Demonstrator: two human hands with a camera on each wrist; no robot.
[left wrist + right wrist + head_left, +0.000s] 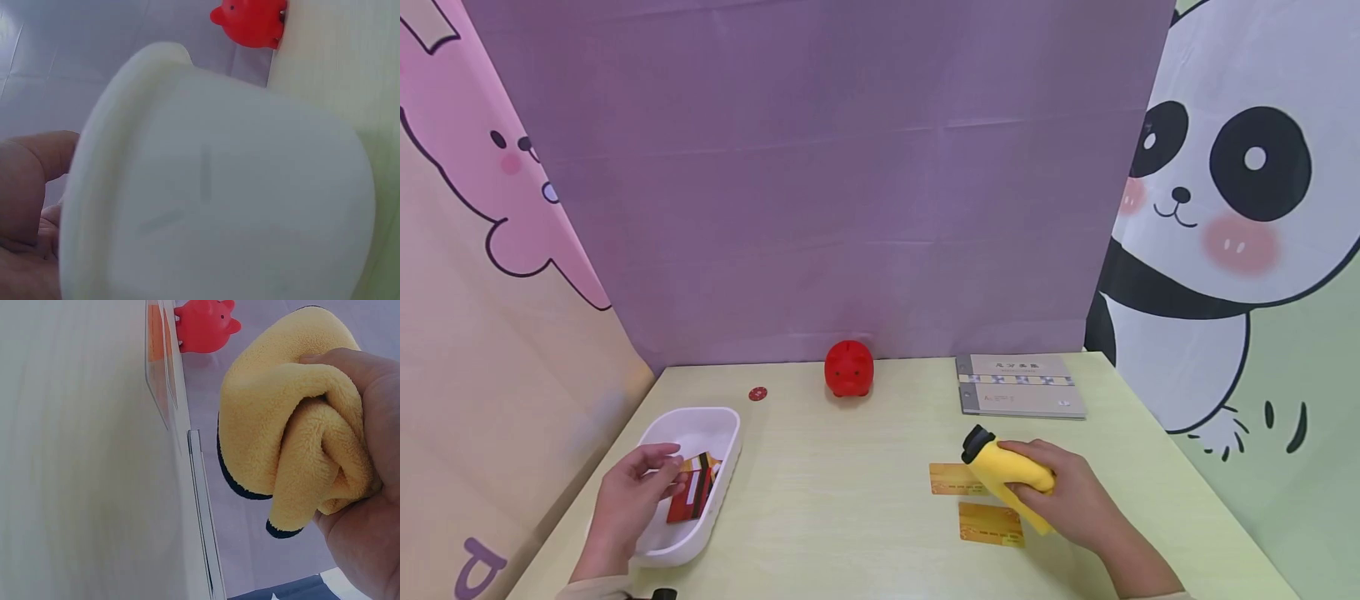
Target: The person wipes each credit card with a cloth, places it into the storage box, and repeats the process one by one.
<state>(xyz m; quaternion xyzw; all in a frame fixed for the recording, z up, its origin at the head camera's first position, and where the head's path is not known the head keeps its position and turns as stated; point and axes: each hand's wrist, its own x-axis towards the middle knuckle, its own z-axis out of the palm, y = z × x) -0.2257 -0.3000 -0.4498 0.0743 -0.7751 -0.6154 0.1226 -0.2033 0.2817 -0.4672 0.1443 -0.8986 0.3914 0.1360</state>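
Note:
My left hand (pixel 632 500) is over the white tray (pixel 733 450), fingers bent, fingertips at the left edge of the red and gold cards (pixel 688 500) inside; whether they pinch a card I cannot tell. In the left wrist view, the tray's outer wall (pixel 237 187) hides part of the hand (pixel 28 206). My right hand (pixel 1067 496) grips a bunched yellow cloth (pixel 1011 471) with black edging, also plain in the right wrist view, where the hand (pixel 369 456) holds the folded cloth (pixel 269 419). Under and beside it lie two gold cards, one farther back (pixel 951 479) and one nearer (pixel 988 525).
A red piggy bank (pixel 848 369) stands at the table's back middle. Left of it lies a small red disc (pixel 757 393), beyond the tray. At the back right lies a grey booklet (pixel 1022 396). A purple cloth backdrop (pixel 850 183) hangs behind the table.

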